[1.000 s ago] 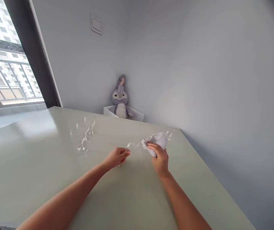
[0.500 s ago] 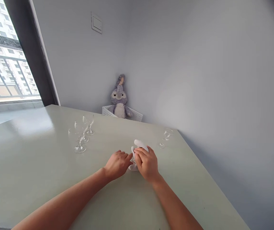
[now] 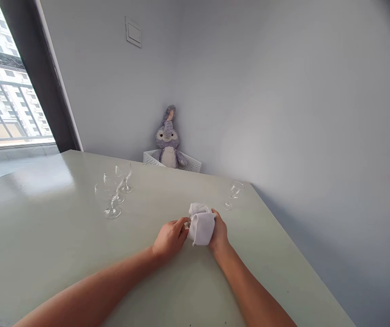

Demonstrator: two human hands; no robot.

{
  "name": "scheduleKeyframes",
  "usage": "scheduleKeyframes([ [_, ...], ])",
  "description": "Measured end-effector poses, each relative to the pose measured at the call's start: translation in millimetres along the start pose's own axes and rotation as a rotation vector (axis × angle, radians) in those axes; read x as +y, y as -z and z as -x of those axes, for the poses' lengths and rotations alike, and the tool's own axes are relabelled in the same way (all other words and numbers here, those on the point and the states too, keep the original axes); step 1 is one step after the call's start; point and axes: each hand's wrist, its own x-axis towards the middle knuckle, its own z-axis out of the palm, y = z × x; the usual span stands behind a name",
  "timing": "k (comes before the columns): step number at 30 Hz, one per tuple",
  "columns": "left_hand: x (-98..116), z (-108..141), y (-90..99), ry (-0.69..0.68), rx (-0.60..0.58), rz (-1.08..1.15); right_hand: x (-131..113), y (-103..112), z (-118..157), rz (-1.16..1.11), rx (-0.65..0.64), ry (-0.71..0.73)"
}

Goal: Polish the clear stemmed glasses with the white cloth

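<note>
A white cloth [image 3: 203, 228] is draped over and around a glass near the middle of the table, hiding most of it. Only a bit of the clear wine glass [image 3: 188, 224] shows at the cloth's left side. My left hand [image 3: 172, 236] pinches that part, thumb and forefinger closed on it. On the other side my right hand [image 3: 219, 230] is wrapped round the cloth from the right, its fingers partly hidden behind the fabric.
Three clear stemmed glasses stand in a row to the left, the nearest glass [image 3: 112, 211] in front. Another stemmed glass [image 3: 234, 193] is at the right, near the table's [image 3: 140, 281] far edge. Beyond that edge a plush toy [image 3: 167, 138] sits in a white perforated basket [image 3: 193, 164].
My right hand has turned from above the cloth to its right side, so more of the cloth now faces me. My left hand stays at the glass. The view has shifted slightly.
</note>
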Motion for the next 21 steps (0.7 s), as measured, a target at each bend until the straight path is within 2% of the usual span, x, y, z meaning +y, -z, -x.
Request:
scheduleKeyframes([
  [3,1.8,-0.6,-2.9,0.081,0.071,0.154,5.5,-12.6,13.0,-0.027,-0.158,-0.079],
  [6,2.5,-2.1,-2.6,0.118,0.198,0.267,8.8,-26.2,30.7,-0.042,-0.302,-0.076],
  [8,3.7,-2.8,-1.0,0.107,0.256,0.265,10.4,-32.0,39.9,-0.013,-0.405,-0.044],
  [10,6.4,-3.1,0.9,0.068,0.277,0.163,11.5,-34.8,44.9,-0.007,-0.476,-0.013],
  [13,10.8,-3.3,3.7,0.004,0.278,-0.031,11.5,-34.8,45.0,-0.053,-0.452,-0.006],
  [15,10.7,-4.1,5.8,-0.040,0.242,-0.029,10.7,-32.3,42.0,-0.047,-0.386,-0.001],
  [18,2.9,-6.3,10.3,-0.103,0.102,0.248,9.0,-25.7,35.9,0.063,-0.306,0.069],
  [21,-9.6,-8.4,14.0,-0.006,-0.005,0.668,6.2,-19.0,31.4,0.248,-0.351,0.200],
])
